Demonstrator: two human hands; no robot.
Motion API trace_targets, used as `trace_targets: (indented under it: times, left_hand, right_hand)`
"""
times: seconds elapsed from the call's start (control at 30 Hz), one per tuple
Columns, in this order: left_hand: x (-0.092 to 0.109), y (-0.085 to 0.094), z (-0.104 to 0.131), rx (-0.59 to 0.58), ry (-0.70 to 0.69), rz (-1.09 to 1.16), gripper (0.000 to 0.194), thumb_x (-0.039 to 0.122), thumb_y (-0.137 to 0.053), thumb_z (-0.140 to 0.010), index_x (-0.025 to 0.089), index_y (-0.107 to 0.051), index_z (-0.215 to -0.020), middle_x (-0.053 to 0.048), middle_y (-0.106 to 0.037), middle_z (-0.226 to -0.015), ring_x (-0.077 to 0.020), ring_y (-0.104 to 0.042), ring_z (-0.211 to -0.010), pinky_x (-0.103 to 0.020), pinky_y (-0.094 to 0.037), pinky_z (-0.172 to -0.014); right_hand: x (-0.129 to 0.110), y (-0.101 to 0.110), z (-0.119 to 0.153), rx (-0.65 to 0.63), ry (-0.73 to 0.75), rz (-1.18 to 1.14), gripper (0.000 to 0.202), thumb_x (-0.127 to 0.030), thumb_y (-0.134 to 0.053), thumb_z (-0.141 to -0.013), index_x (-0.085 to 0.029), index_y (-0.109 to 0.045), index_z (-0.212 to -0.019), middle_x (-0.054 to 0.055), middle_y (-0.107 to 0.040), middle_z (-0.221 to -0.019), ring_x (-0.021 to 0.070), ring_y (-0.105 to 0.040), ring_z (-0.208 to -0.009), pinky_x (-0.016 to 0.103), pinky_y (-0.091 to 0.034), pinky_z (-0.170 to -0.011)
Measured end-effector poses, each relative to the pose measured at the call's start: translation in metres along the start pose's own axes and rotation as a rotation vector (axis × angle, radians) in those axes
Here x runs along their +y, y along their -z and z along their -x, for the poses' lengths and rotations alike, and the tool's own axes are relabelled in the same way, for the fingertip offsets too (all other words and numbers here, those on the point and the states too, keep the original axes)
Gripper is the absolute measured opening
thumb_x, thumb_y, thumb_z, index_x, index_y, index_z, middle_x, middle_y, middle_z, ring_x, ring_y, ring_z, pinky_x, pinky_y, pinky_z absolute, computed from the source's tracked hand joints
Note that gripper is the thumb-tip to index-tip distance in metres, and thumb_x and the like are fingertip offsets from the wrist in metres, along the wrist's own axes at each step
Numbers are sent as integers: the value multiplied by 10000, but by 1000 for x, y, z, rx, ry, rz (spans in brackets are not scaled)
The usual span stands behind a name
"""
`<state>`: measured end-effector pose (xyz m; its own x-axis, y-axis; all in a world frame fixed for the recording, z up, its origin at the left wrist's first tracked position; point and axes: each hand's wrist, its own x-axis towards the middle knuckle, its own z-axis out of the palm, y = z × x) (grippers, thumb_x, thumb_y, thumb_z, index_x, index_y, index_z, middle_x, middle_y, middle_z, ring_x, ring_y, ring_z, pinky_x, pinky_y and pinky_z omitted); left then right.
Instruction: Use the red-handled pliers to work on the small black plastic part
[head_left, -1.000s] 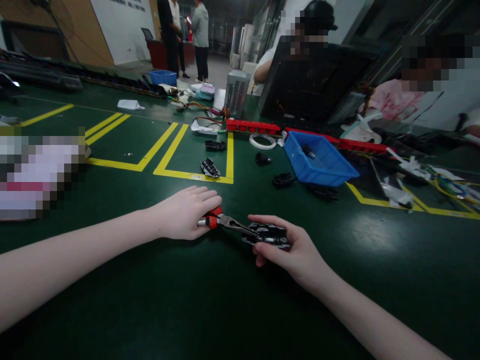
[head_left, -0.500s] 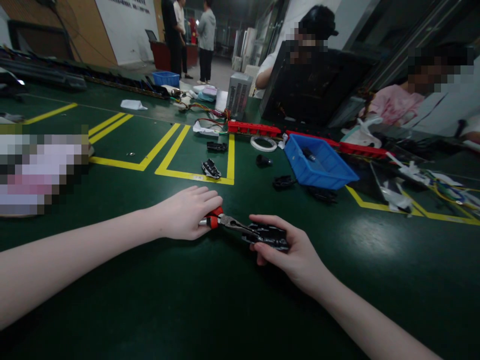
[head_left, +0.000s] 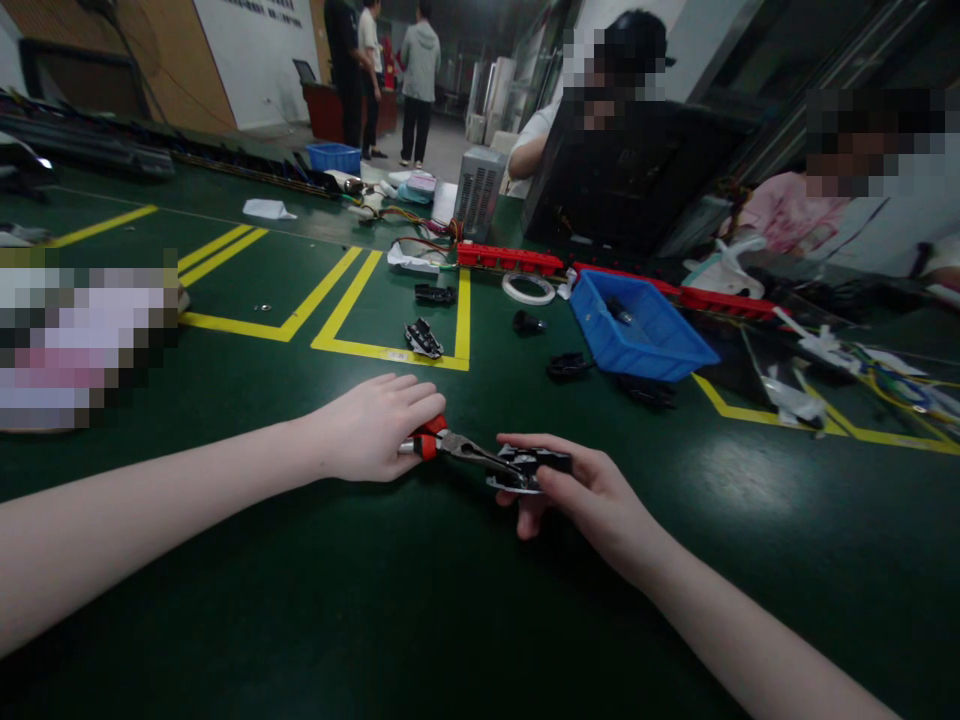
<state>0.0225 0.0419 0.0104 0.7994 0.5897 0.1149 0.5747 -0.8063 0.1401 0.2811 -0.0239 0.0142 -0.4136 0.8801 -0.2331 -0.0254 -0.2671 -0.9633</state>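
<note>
My left hand [head_left: 386,425] is closed around the red handles of long-nose pliers [head_left: 461,447], whose jaws point to the right. The jaw tips reach into a black plastic part [head_left: 529,462] with an open, hollow side. My right hand [head_left: 589,490] grips that part from the right, thumb on its near side and fingers behind and below. Whether the jaws pinch something inside it I cannot tell. Beyond my hands lie two similar black parts: one with light edges [head_left: 424,338] and a darker one [head_left: 435,293].
A blue bin [head_left: 641,325] stands at the right, with a black piece [head_left: 568,364] in front of it. Behind are a roll of tape [head_left: 529,289], a red strip [head_left: 510,258] and a grey metal box [head_left: 480,190]. Cables and scraps lie far right. People are across the table.
My right thumb and fingers have shifted on the black part, which has turned slightly at the plier tips. My left hand and the pliers stay nearly where they were.
</note>
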Motion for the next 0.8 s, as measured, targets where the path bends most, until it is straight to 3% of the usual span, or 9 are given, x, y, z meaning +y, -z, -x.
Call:
trace_targets:
  times: [0.47,0.8]
  left_hand:
    - [4,3,1,14,8,-48,264,214,-606,-784,160,-555,-1037,-73,-611,-1007,-237,-569,-911,-360,-462,-790]
    - [6,5,1,30,11,-41,256,212,-607,-792,152,-562,-1037,-70,-610,-996,-234,-566,-900,-361,-465,-790]
  right_hand:
    - [-3,3,-1,-45,-65,-55,416,-432,-549,-914,-150,-586,-1218,52,-690,-699,156,-655,-559,270,-518,-521]
    - [-8,9,-1,-57,-144,-25,434,-399,-584,-890,-179,-567,-1264,-36,-564,-528,62,-425,-365,142,-280,-328]
